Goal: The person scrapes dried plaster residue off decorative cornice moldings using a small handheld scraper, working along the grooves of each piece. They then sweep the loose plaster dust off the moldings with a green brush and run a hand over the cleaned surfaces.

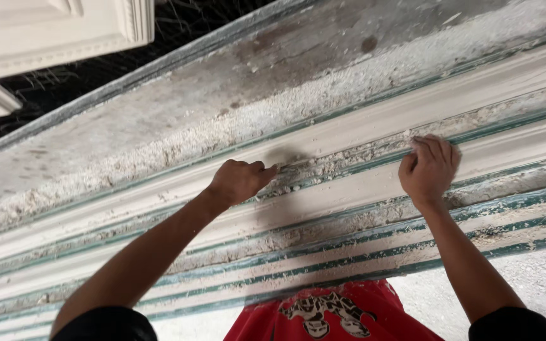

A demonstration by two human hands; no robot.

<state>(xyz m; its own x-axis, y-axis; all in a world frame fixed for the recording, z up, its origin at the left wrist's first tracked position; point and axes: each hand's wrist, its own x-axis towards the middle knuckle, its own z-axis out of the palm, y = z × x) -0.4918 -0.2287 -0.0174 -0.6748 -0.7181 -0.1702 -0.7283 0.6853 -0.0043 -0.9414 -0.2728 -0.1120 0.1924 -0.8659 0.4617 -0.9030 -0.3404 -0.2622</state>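
Both hands (perhaps scraping) on moulding (349,136)

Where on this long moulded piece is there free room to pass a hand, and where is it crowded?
Free: the white ridge between the hands, and the ribs left of the left hand. Crowded: the groove under the right hand, choked with crumbly debris.

White carved panels (45,38) beyond the bench's far left corner; my red printed shirt (330,312) below its near edge; black netting (64,85).
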